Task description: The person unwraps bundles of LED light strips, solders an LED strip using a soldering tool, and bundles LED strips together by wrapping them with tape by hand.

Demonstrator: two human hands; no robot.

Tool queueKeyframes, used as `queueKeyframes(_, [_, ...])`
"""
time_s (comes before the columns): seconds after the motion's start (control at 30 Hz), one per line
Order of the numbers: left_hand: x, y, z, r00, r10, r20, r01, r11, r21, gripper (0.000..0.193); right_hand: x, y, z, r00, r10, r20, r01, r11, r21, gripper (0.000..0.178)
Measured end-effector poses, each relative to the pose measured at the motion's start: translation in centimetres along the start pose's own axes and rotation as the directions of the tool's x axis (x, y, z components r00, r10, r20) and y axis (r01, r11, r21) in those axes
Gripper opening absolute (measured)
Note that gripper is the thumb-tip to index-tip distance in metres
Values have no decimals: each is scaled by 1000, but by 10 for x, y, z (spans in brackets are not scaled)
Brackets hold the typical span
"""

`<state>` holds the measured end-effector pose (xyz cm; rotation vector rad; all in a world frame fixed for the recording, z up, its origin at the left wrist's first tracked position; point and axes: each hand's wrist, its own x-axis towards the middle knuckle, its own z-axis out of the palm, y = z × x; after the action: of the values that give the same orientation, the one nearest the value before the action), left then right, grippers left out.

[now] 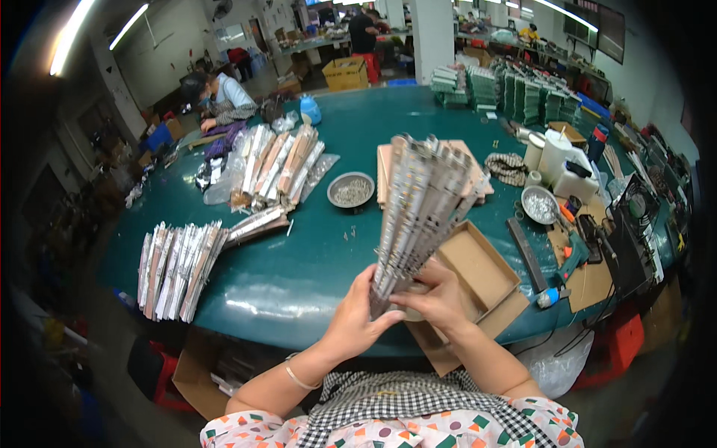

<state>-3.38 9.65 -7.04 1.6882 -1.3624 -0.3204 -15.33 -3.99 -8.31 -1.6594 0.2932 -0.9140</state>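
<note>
A fanned bundle of narrow circuit-board strips (pixel 420 213), whitish with rows of small parts on them, stands upright and leans slightly right above the table's front edge. Its lower end is gripped by my left hand (pixel 354 315), fingers closed around the left side. My right hand (pixel 442 300) closes on the same end from the right, thumb laid across the strips. Behind the bundle is a stack of pinkish-tan boards (pixel 384 175), partly hidden. An open cardboard box (pixel 489 272) lies just beyond my right hand.
Strip bundles (pixel 179 269) and a larger pile (pixel 280 164) lie left on the green table (pixel 291 299). A metal bowl of small parts (pixel 351 191) stands centrally. Right are another bowl (pixel 539 204), a screwdriver-like power tool (pixel 575 255) and bottles (pixel 553 157). A co-worker (pixel 224 97) sits far left.
</note>
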Motion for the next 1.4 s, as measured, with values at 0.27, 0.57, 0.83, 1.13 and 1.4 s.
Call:
queueKeyframes(0.27, [2, -13, 11, 970, -158, -183, 24, 815, -579, 81, -1, -21, 7, 961, 94, 259, -49, 983, -175, 54])
queueKeyframes(0.57, [-12, -8, -25, 887, -418, 198, 423, 558, -715, 47, -7, -29, -2, 966, 84, 246, -30, 976, -215, 41])
queueKeyframes(0.83, [-8, -14, -21, 894, -377, 243, 430, 566, -703, 62, -1, -14, 14, 978, -115, 175, 176, 902, -394, 30])
queueKeyframes(1.13, [-10, -16, -15, 909, -410, 75, 353, 663, -660, 54, 1, -16, 26, 974, 123, 189, -23, 889, -458, 25])
queueKeyframes(1.4, [-25, 14, -24, 914, -403, -37, 320, 776, -544, 54, 28, 2, 49, 990, -122, 65, 116, 475, -873, 19])
